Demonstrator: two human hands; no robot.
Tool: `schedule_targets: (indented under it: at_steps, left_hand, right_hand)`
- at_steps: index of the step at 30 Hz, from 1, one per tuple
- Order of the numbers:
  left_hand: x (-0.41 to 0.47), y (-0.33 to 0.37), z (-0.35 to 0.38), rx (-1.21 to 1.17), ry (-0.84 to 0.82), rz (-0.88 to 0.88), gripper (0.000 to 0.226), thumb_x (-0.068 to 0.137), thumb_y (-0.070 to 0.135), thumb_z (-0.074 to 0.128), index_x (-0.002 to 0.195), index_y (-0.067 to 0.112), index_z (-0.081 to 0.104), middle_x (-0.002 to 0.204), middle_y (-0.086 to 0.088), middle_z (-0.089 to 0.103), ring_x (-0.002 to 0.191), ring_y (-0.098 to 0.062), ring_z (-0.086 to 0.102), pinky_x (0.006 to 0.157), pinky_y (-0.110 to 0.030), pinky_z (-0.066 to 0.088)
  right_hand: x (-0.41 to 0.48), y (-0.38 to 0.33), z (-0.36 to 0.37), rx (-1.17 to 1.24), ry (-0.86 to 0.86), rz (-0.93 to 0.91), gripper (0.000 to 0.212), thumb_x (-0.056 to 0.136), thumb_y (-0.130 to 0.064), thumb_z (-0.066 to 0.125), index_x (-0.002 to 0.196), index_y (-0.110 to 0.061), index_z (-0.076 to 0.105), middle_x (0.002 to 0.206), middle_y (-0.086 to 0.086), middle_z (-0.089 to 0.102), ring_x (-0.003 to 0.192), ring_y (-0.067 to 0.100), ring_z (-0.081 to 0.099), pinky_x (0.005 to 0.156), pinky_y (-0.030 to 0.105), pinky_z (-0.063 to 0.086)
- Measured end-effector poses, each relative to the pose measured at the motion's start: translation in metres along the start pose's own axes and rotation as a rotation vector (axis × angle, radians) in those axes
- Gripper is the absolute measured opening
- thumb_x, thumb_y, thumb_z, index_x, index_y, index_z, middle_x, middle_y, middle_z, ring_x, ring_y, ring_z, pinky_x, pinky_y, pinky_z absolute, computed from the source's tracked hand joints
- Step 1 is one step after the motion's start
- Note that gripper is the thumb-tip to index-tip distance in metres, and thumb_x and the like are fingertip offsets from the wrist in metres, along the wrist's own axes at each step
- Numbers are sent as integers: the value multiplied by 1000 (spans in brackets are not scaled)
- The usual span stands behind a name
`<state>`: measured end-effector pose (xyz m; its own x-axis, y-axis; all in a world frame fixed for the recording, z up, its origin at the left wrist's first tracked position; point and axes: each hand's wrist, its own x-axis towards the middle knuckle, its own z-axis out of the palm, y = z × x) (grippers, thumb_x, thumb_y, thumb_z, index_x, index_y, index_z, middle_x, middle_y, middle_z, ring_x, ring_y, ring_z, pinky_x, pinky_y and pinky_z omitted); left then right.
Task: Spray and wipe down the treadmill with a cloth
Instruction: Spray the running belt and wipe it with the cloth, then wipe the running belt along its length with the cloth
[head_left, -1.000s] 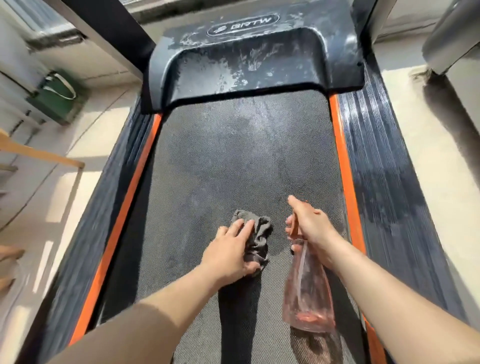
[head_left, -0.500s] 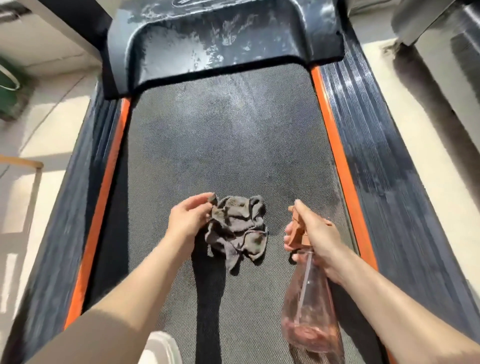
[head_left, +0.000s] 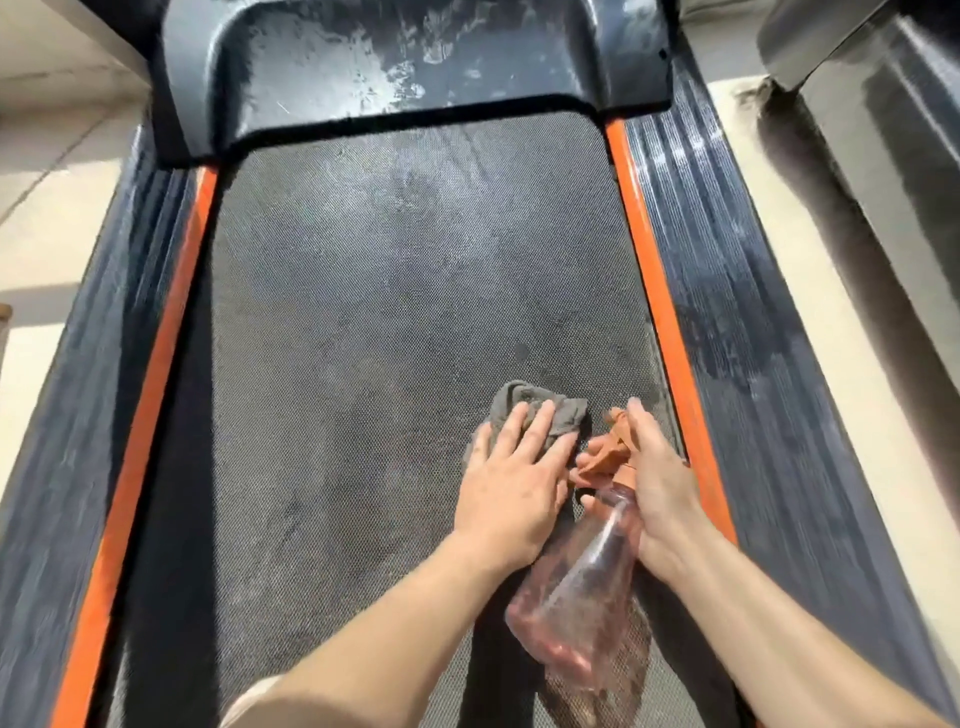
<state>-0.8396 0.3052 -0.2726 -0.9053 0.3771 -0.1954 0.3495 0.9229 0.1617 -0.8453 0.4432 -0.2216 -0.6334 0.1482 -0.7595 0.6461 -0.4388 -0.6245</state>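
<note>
Left hand lay flat, pressed cloth on belt; right hand gripped bottle — hands crowded, bottle might snag cloth, bunch it.

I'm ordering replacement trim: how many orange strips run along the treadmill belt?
2. One orange strip lines the left edge of the belt. The other strip lines its right edge, passing beside the right hand, which holds the spray bottle. Both run out of view below.
</note>
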Motion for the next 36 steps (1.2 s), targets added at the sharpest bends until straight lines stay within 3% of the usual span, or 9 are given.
schedule_targets:
  at_steps: [6, 8, 12, 18, 22, 26, 29, 33, 36]
  left_hand:
    - [35, -22, -8, 167, -116, 469, 56, 97, 41, 16, 152, 32, 24, 164, 4, 8, 151, -19, 8, 120, -48, 13]
    - [37, -51, -13, 176, -62, 353, 52, 101, 39, 27, 152, 34, 25, 163, 7, 11, 150, -17, 10, 120, -47, 14]
    - [23, -121, -21, 45, 35, -178, 55, 101, 39, 36, 153, 27, 26, 163, 4, 11, 151, -18, 5, 122, -44, 8]
    - [9, -140, -30, -69, 47, -384, 57, 100, 28, 42, 153, 14, 27, 163, -7, 11, 151, -25, 5, 121, -49, 13]
    - [33, -79, -29, -27, -14, -66, 62, 98, 27, 41, 155, 22, 17, 164, 0, 0, 151, -21, 0, 119, -47, 9]
    - [64, 1, -15, -50, -57, 227, 59, 96, 29, 36, 153, 29, 21, 164, 4, 9, 151, -18, 8, 118, -47, 11]
    - [85, -5, -16, 3, -42, 374, 57, 97, 31, 34, 153, 32, 22, 163, 8, 15, 149, -14, 13, 117, -46, 16]
    - [113, -22, -21, 86, 36, 291, 58, 98, 37, 34, 154, 30, 19, 162, 7, 17, 149, -14, 15, 118, -51, 18]
    - [145, 1, -28, -64, 15, 137, 61, 98, 30, 37, 155, 27, 16, 163, 4, 12, 150, -14, 9, 118, -51, 11]
  right_hand:
    - [-1, -2, -12, 74, 134, -6, 52, 95, -58, 49, 72, -13, 59, 53, 4, 56, 44, 18, 51, 48, 27, 45]
    - [0, -6, -10, 81, 128, -16, 48, 95, -57, 52, 79, -14, 62, 52, 4, 58, 45, 19, 54, 45, 27, 48]
    - [1, -13, -18, 64, 80, 2, 52, 95, -59, 49, 83, -11, 65, 67, 7, 65, 62, 23, 64, 43, 26, 50]
    - [-1, -15, -14, 37, 78, -2, 49, 96, -56, 51, 81, -11, 66, 68, 9, 68, 61, 23, 66, 41, 24, 48]
    - [0, -17, -11, 13, 64, 7, 48, 94, -56, 55, 81, -12, 67, 71, 9, 68, 63, 24, 66, 46, 25, 49]
    - [-1, -14, -9, -46, 88, -23, 45, 94, -55, 55, 73, -17, 66, 64, 3, 66, 62, 22, 63, 51, 26, 50]
    - [1, -17, -14, -77, 117, -55, 41, 95, -51, 56, 75, -16, 65, 66, 5, 64, 61, 20, 61, 50, 25, 50]
    - [0, -23, -18, -48, 132, -72, 34, 96, -47, 56, 88, -14, 63, 73, 6, 60, 68, 19, 59, 52, 28, 48]
    - [1, -25, -20, 1, 145, -103, 22, 98, -32, 58, 93, -11, 62, 80, 10, 56, 74, 23, 54, 58, 31, 47]
